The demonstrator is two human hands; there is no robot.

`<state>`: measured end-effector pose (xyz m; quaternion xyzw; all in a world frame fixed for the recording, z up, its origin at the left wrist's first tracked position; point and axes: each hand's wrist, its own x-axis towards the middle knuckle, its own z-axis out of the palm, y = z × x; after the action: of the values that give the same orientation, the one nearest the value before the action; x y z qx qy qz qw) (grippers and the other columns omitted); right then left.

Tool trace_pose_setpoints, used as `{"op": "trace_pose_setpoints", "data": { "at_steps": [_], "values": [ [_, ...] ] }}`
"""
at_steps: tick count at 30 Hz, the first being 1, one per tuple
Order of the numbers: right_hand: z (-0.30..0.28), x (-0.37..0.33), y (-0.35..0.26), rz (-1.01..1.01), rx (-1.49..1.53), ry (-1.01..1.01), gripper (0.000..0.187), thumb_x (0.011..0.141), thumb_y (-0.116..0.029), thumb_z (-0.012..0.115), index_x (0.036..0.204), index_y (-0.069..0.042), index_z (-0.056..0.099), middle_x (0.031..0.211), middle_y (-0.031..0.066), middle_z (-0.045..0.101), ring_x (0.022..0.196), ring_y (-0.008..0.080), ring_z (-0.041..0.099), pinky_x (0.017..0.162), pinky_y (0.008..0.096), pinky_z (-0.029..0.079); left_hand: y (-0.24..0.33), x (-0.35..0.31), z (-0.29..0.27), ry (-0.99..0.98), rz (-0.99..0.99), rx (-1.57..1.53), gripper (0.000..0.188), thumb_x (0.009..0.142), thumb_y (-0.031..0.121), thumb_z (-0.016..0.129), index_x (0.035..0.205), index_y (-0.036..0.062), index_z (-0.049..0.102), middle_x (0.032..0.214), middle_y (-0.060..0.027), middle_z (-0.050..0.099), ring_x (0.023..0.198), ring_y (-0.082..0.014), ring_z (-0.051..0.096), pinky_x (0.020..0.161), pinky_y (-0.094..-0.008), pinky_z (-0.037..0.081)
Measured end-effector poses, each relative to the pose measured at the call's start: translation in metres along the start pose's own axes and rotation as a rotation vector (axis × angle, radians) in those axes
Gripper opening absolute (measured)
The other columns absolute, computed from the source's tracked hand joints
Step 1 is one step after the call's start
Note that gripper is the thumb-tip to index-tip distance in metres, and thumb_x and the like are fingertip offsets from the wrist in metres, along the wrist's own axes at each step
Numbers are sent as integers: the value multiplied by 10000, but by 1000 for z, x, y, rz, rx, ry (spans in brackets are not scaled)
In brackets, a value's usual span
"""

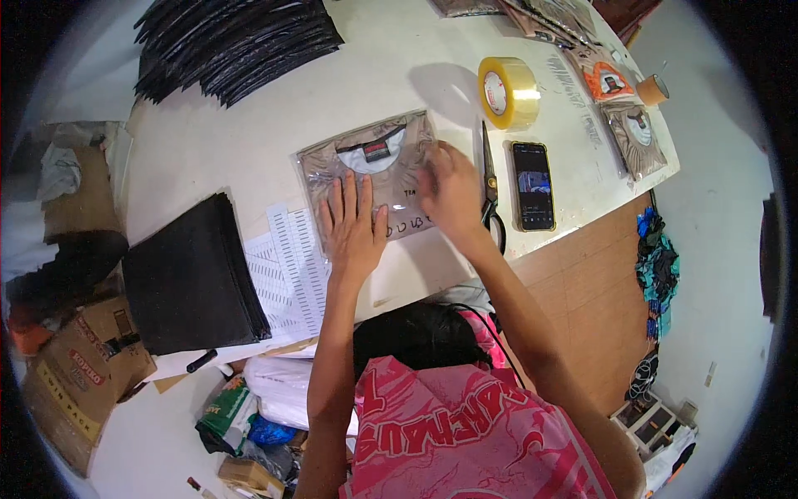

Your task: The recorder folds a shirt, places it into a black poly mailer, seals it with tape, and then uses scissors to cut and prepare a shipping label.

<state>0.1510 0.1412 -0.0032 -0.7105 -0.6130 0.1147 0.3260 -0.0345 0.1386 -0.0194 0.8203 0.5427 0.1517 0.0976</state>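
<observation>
Look first at the folded brown shirt [397,185] inside a clear bag [312,166], lying flat and a little turned on the white table [208,158], near the front edge. Over the lower left part of the bag, use the left hand [353,223] as anchor: palm down, with fingers spread apart, pressing lightly, probably enough for preventing a slide without making creases. At the right edge of the bag, notice the right hand [453,190], curled at the fingers and blurred; impossible to judge from this view if pinching the plastic or only brushing over it. For a neat result, better to stroke slowly from the white neck area [396,146] outward, without pulling hard on the thin plastic. Be careful also on the right side: with scissors [490,181] just beside the hand and a phone [533,186] beyond, prefer short movements of the wrist.
</observation>
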Motion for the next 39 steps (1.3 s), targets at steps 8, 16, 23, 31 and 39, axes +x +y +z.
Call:
{"op": "trace_pose_setpoints", "data": {
  "at_steps": [8, 16, 23, 31, 39],
  "values": [
    [44, -29, -24, -286, -125, -99, 499, 876, -180, 509, 1335, 11, 471, 1442, 221, 391, 1354, 373, 348, 1120, 517, 229, -6, -3, 2, -48, -16, 40, 555, 958, 300, 443, 1458, 80, 347, 1544, -164, 236, 1426, -366, 185, 1139, -548, 113],
    [45, -27, -25, -267, -82, -100, 505, 881, -161, 497, 1351, 17, 451, 1458, 219, 373, 1368, 373, 329, 1123, 506, 230, -6, 0, 1, -56, -19, 47, 554, 959, 301, 430, 1460, 79, 343, 1547, -165, 229, 1427, -367, 181, 1140, -548, 110],
    [7, 4, -55, -114, -164, -375, 526, 846, -196, 552, 1324, 8, 474, 1419, 219, 415, 1353, 387, 335, 1126, 517, 212, -5, 19, -24, -110, -39, -29, 488, 906, 193, 525, 1375, 73, 461, 1450, -166, 385, 1336, -360, 338, 1112, -509, 224],
    [74, 38, -32, -312, -183, -67, 494, 895, -265, 484, 1333, -37, 494, 1423, 214, 411, 1365, 398, 304, 1135, 530, 176, -30, 68, 6, 169, -7, 18, 412, 982, 223, 406, 1355, 72, 496, 1445, -141, 417, 1354, -334, 337, 1130, -489, 189],
    [68, 48, -34, -259, -128, -135, 503, 944, -281, 387, 1353, 3, 460, 1442, 224, 385, 1385, 382, 273, 1152, 508, 143, -32, 76, 15, 90, -79, -47, 458, 985, 267, 404, 1406, 90, 440, 1507, -130, 333, 1415, -337, 237, 1155, -493, 118]
  ]
}}
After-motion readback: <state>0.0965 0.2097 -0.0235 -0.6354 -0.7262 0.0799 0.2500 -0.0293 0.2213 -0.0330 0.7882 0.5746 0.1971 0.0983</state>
